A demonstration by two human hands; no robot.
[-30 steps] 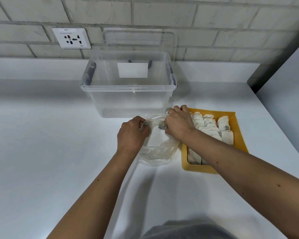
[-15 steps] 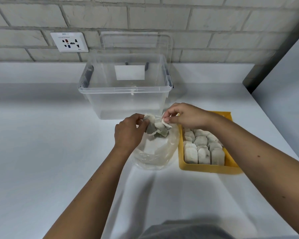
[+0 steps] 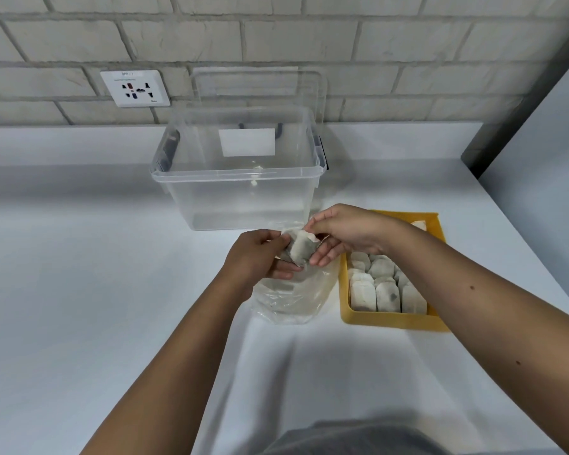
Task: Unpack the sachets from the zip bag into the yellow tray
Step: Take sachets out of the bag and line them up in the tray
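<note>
White wall socket plate (image 3: pixel 134 88) far left on the grey brick wall. Next, big clear plastic storage box (image 3: pixel 237 178) w/ its lid propped behind, sitting on the white countertop (image 3: pixel 79 274). In front of it, left hand (image 3: pixel 257 257) is closed on the mouth of the clear plastic zip bag (image 3: pixel 293 297), which rests on the counter btwn box and tray. Just above the bag mouth, a small white paper sachet w/ dark contents (image 3: pixel 303 249), pinched at its top by the right hand (image 3: pixel 345 234), thumb & fingers together on it, left fingertips touching it too. Far right: rectangular yellow plastic tray (image 3: pixel 388 320), just beside the bag, packed w/ rows of matching sachets (image 3: pixel 385 293).
</note>
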